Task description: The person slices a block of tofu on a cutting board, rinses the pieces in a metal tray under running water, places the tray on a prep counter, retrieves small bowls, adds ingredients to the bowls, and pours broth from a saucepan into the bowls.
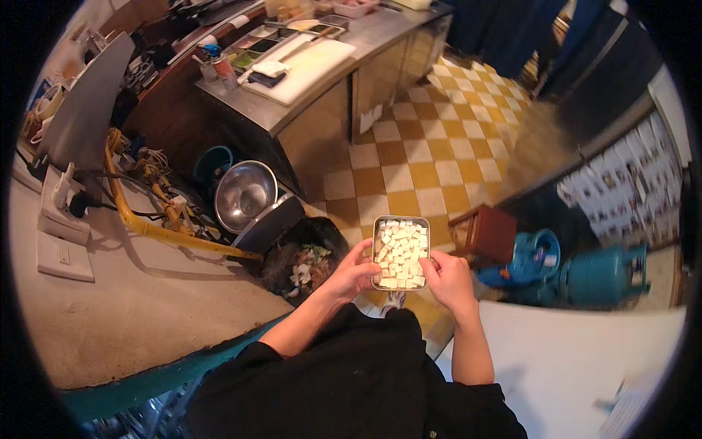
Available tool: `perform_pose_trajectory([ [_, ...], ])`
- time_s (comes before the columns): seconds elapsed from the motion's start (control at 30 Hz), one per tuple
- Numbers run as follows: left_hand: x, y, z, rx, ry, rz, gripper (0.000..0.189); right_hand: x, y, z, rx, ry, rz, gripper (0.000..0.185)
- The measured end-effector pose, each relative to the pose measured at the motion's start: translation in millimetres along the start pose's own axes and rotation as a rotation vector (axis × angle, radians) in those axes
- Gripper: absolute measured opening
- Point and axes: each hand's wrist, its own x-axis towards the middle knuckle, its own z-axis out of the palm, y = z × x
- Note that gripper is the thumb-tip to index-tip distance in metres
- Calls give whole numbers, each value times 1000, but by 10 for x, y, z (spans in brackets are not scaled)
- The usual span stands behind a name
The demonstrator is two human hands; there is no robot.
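Small off-white cubes, perhaps tofu (403,249), fill a rectangular metal container (401,218) with rounded corners. I hold it in front of my body, above the tiled floor. My left hand (354,271) grips its left side, the thumb resting over the rim. On the opposite side my right hand (448,277) grips the container, its thumb at the edge. The fingers beneath the container are hidden.
Below my left hand is a black-lined bin (307,263) with scraps. A steel bowl (247,196) leans beyond it. Ahead, a steel counter (258,110) bears a white cutting board (315,68) with a knife (307,46). Gas cylinders (592,277) and a brown stool (491,233) stand right.
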Motion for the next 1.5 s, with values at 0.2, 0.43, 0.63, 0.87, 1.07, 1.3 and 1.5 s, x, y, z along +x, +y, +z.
perform_pose_trajectory([
  [0.2,1008,875,362,-33,116,146,71,1868,21,-365,-30,-42,-228,20],
  [0.43,2187,2310,159,4,173,443,73,4194,-517,-310,-11,-86,-446,16],
  [0.63,2418,3214,-585,855,875,473,66,6056,-1247,3,9,-168,-629,17],
  [0.87,2385,3466,-1272,1369,1591,466,50,8244,-2102,855,-12,-258,-838,21],
  [1.07,2792,4022,-1139,1071,1948,517,40,9616,-2563,1650,15,-323,-896,20],
  [1.3,3239,4031,-858,876,2131,324,37,10484,-2553,2565,-32,-428,-917,20],
  [1.5,3411,3960,-700,770,2218,248,37,10758,-2478,2912,-121,-496,-858,21],
])
